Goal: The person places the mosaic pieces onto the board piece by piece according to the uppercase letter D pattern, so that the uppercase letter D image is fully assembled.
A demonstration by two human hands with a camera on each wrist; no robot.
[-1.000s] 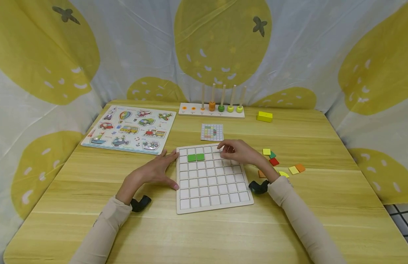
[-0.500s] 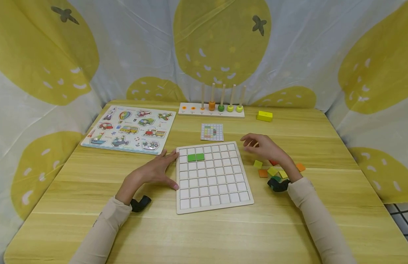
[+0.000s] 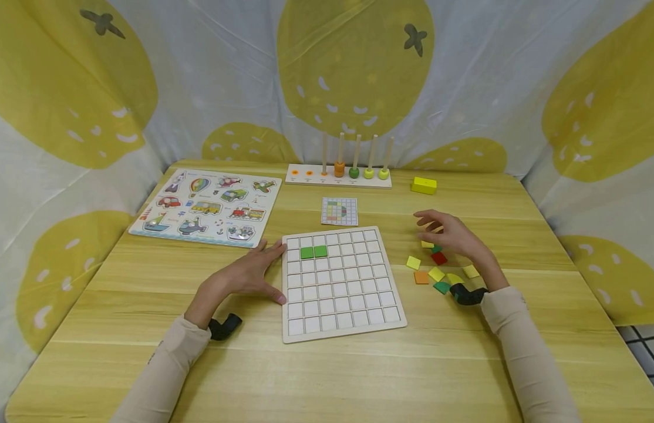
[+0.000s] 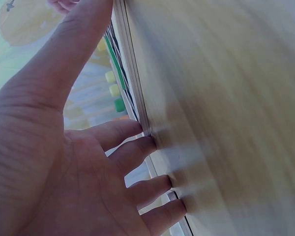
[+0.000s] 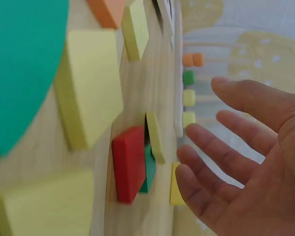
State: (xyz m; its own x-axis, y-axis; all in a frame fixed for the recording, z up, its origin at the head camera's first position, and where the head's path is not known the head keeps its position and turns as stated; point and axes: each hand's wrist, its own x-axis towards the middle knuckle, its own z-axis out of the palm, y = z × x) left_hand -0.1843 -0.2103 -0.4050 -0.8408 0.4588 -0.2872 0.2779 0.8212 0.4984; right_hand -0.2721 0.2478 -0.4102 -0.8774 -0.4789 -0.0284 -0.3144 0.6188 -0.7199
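My left hand [image 3: 248, 274] rests beside the white gridded board [image 3: 337, 339], its spread thumb and fingertips touching the left edge. In the left wrist view, the fingers [image 4: 130, 155] reach the tabletop along that edge. Two green square tiles [image 3: 313, 252] sit side by side in the board's second row. Off to the right, my right hand [image 3: 454, 238] hovers above loose tiles with its fingers loosely bent, holding nothing. Under and near it lie a red tile [image 5: 130, 164], several yellow tiles [image 3: 413, 262], an orange tile [image 3: 421, 277] and green pieces [image 3: 441, 288].
A small printed grid card [image 3: 340, 211] lies behind the board. Further back stand a peg rack [image 3: 306, 180] with coloured beads and a yellow block [image 3: 424, 186]. A vehicle puzzle board [image 3: 216, 239] is at the back left. A patterned curtain [image 3: 242, 70] surrounds the table's far side.
My right hand has moved right, from over the board's upper right to above the loose tiles. The left hand, the board and the two green tiles stay put.
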